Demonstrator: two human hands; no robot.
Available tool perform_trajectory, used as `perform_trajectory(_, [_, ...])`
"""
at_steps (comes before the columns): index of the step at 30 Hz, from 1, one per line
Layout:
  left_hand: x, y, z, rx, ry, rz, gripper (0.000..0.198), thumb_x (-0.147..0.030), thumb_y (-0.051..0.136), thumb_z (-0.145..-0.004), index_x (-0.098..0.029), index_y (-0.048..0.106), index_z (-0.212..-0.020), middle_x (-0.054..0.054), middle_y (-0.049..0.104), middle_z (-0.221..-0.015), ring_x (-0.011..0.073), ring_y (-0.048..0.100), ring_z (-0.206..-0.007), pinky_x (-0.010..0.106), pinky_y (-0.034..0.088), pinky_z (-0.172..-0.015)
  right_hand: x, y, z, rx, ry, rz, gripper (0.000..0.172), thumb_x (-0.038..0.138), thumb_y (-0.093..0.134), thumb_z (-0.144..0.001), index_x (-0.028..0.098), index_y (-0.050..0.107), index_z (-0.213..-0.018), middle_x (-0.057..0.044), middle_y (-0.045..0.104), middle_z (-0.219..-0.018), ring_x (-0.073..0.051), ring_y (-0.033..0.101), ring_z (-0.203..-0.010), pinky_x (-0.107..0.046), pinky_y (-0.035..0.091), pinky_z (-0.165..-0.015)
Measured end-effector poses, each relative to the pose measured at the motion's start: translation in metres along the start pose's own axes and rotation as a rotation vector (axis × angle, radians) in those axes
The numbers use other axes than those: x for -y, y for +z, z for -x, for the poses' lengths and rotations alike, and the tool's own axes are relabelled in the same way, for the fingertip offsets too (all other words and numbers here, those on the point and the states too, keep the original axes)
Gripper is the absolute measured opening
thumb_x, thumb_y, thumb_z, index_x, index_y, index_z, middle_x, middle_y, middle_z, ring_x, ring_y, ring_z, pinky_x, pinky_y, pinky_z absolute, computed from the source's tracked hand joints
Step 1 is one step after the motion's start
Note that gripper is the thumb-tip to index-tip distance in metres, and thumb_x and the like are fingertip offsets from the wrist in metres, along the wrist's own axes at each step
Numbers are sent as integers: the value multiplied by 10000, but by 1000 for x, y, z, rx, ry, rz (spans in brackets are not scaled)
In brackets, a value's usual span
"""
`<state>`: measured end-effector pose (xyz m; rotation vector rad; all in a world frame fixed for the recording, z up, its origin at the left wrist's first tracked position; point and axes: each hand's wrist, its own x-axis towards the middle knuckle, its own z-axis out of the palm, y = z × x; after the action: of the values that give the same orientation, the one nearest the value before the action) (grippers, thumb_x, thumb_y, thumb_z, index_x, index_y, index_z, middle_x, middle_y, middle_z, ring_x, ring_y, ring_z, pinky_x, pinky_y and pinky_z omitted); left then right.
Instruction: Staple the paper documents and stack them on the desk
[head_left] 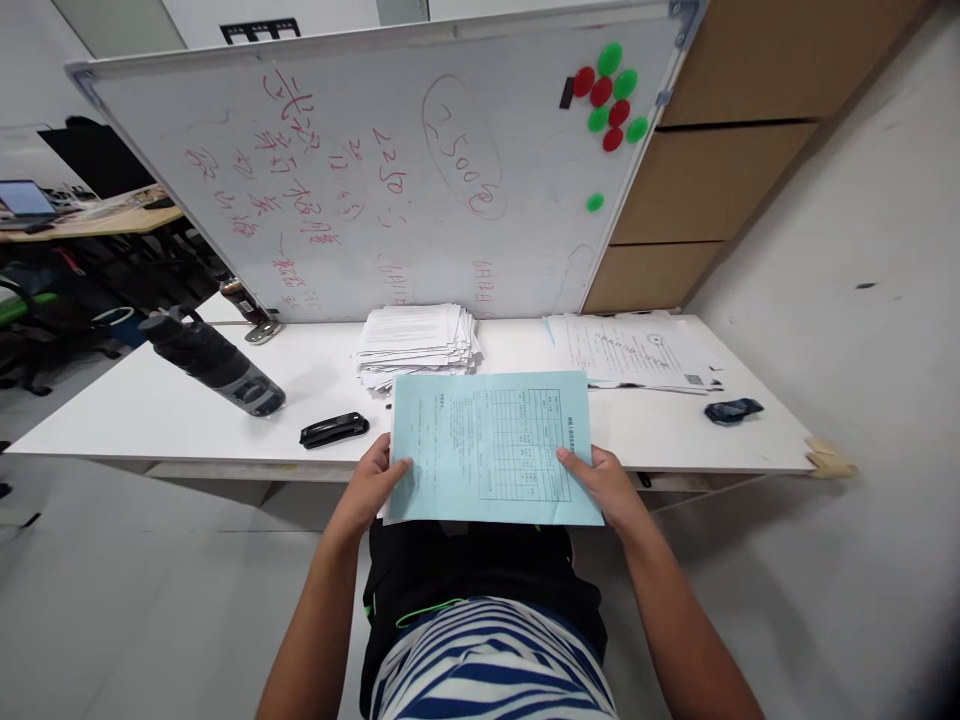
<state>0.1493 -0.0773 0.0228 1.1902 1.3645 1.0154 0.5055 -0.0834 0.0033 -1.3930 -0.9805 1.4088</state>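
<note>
A light blue printed sheet (457, 440) with a table on its right half is held sideways at the desk's front edge. White paper peeks out beneath its left side. My left hand (375, 480) grips the left edge, thumb on top and fingers underneath. On the opposite edge, my right hand (604, 485) is closed the same way. A black stapler (334, 430) lies on the desk to the left of the sheet. Just behind the sheet sits a thick, uneven stack of white papers (416, 345).
A dark water bottle (217, 365) leans across the desk's (150, 420) left side. More printed papers (637, 350) lie at the back right, near a dark crumpled item (733, 411). A whiteboard (360, 180) with red writing and round magnets stands behind, beside cardboard boxes (697, 190).
</note>
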Motion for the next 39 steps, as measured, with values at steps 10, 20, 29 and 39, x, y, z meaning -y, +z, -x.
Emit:
perform_trajectory(10, [27,-107,-55,-706,254,-942,612,-538,645,-807,-176,582,-1297,170,476,-1480,414,242,-1455,561,322,-1106,7,-8,1,-68,10,166,457,508,721,-817,169,731,-1124,-116,758,-1131,-350,714,-1041,-496,590,-903])
perform_trajectory(20, [78,-135,-71,-788,185,-790,507,-607,614,-800,-172,666,-1055,133,709,-977,321,651,-955,411,486,-797,19,22,-16,9,42,110,411,479,732,-820,183,730,-1106,-110,780,-1045,-336,727,-1012,-488,599,-891])
perform_trajectory(29, [78,-143,-64,-743,118,-664,468,-614,609,-776,-221,666,-1025,74,721,-945,280,659,-914,336,471,-719,24,67,-24,93,67,12,399,459,737,-828,197,714,-1127,-103,750,-1159,-316,705,-1080,-459,574,-965])
perform_trajectory(39, [76,-145,-62,-672,164,-696,446,-595,606,-773,-216,662,-1002,81,725,-965,283,656,-936,360,484,-779,2,95,-40,233,66,-65,439,462,716,-849,198,684,-1199,-91,744,-1180,-292,707,-1079,-440,572,-959])
